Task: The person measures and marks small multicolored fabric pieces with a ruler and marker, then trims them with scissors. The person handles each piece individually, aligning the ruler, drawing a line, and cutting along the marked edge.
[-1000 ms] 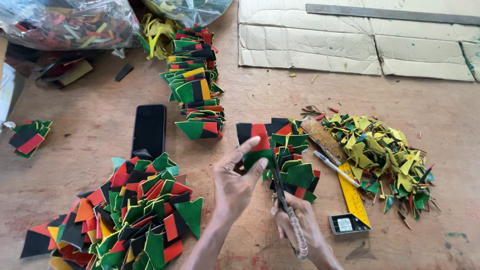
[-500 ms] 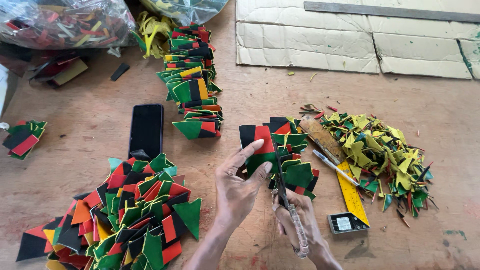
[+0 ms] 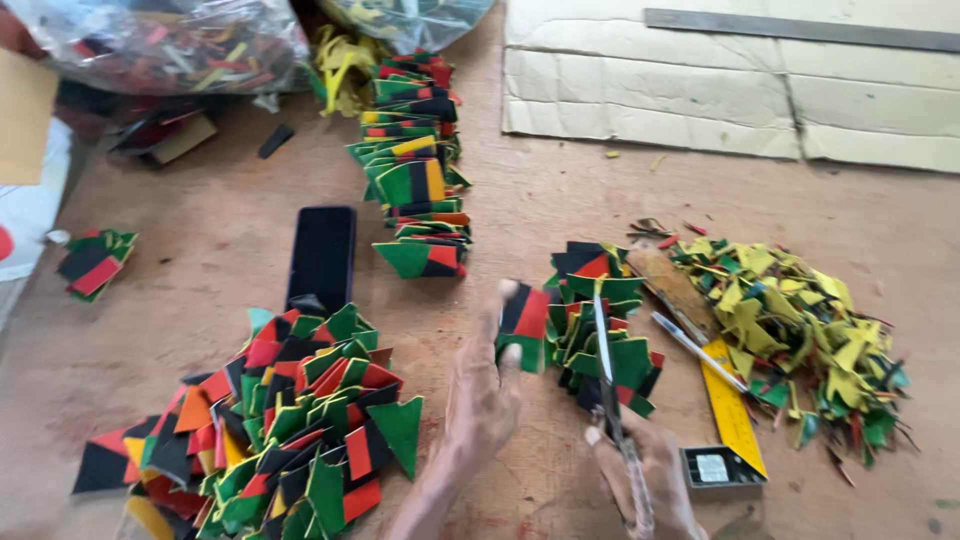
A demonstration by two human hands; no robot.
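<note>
Both forearms run off the bottom edge, so only the hands and wrists show, and the lower part of the right hand [image 3: 645,480] is cut off with them. That hand is closed round the handles of a pair of scissors [image 3: 612,400]; the handles are blurred and mostly hidden in the grip. The scissors' long axis runs nearly straight away from the person, leaning slightly left, tips pointing up the frame, and whether the blades are parted cannot be told. The left hand [image 3: 485,400] pinches a small cloth piece [image 3: 524,325] of black, red and green between thumb and fingers, held upright just left of the blades; its exact outline is smeared by motion. Directly beyond the scissors, touching their blades in the view, lies a small heap of cut triangles [image 3: 600,320] in the same colours. Right of the right hand a yellow ruler [image 3: 730,405] lies slanted, a pen [image 3: 695,350] across it and a small grey box [image 3: 715,468] at its near end; farther right is a pile of yellow and green offcuts [image 3: 800,335]. Left of the left hand spreads a large heap of finished triangles [image 3: 290,430], partly cut off below. Beyond it a black phone [image 3: 322,258] lies on the brown worktop [image 3: 560,210], with a long row of stacked triangles [image 3: 415,160] running away toward clear plastic bags [image 3: 160,40] at the top edge.
</note>
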